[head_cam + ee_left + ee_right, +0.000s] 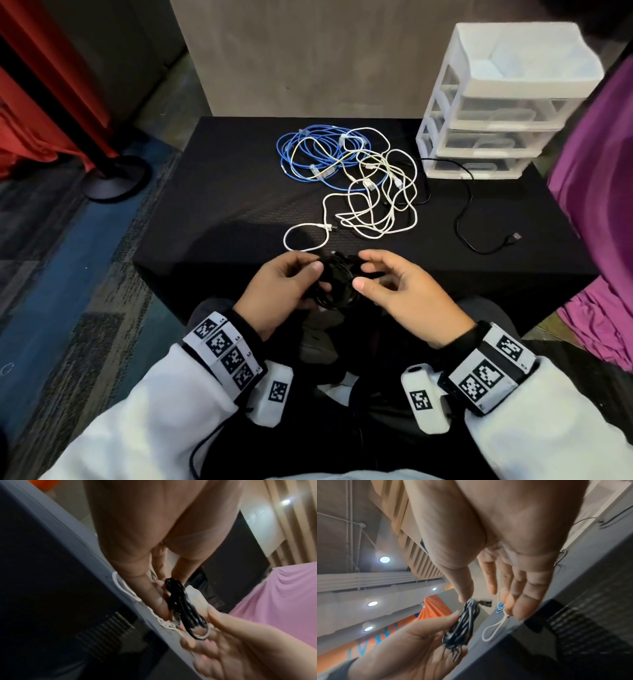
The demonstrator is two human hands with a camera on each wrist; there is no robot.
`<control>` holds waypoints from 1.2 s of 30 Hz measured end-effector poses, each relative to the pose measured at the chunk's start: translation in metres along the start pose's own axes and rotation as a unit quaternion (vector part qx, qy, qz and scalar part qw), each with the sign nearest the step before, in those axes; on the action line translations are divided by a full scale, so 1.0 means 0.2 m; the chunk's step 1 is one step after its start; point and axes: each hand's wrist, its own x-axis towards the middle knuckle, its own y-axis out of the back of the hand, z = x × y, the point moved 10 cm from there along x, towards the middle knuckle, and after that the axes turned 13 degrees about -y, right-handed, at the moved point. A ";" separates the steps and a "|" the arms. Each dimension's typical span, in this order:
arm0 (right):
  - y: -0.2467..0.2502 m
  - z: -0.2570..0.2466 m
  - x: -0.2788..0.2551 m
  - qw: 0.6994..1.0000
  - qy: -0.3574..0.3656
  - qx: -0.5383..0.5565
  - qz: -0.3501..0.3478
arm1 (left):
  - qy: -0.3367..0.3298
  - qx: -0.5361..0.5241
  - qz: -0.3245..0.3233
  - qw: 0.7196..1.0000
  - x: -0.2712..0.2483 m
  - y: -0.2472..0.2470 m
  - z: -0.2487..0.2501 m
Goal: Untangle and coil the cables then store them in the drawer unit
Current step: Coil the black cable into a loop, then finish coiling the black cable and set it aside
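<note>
A black cable wound into a small coil [337, 281] [181, 605] [462, 626] hangs just over the near edge of the black table [222, 205]. My left hand [315, 274] [164, 585] [419, 635] grips it, thumb on one side and fingers on the other. My right hand [363, 270] [484, 595] [214, 628] sits right beside the coil with straight, spread fingers; its thumb tip touches the coil's top. Behind them a tangle of white cables [373, 202] overlaps a blue cable [308, 154]. The clear three-drawer unit [496, 113] stands at the back right, drawers closed.
A loose black cable [466, 222] with a plug runs from the drawer unit toward the table's right edge. A purple cloth [596, 205] hangs at the right. A red curtain [44, 102] and a round stand base [116, 178] are on the carpet at left.
</note>
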 end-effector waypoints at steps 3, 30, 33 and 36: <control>0.05 0.06 0.04 0.999 -0.009 -0.035 0.005 | 0.009 0.017 0.082 0.996 0.08 0.22 -0.03; 0.95 0.26 0.37 0.898 -0.144 -0.289 0.300 | -0.017 0.377 0.357 0.854 0.29 0.95 0.22; 0.95 0.20 0.28 0.917 -0.107 -0.198 0.329 | -0.096 0.342 0.340 0.871 0.26 0.74 0.29; 0.90 0.03 0.13 0.947 0.022 0.021 0.320 | -0.191 0.272 0.275 0.902 0.24 0.46 0.33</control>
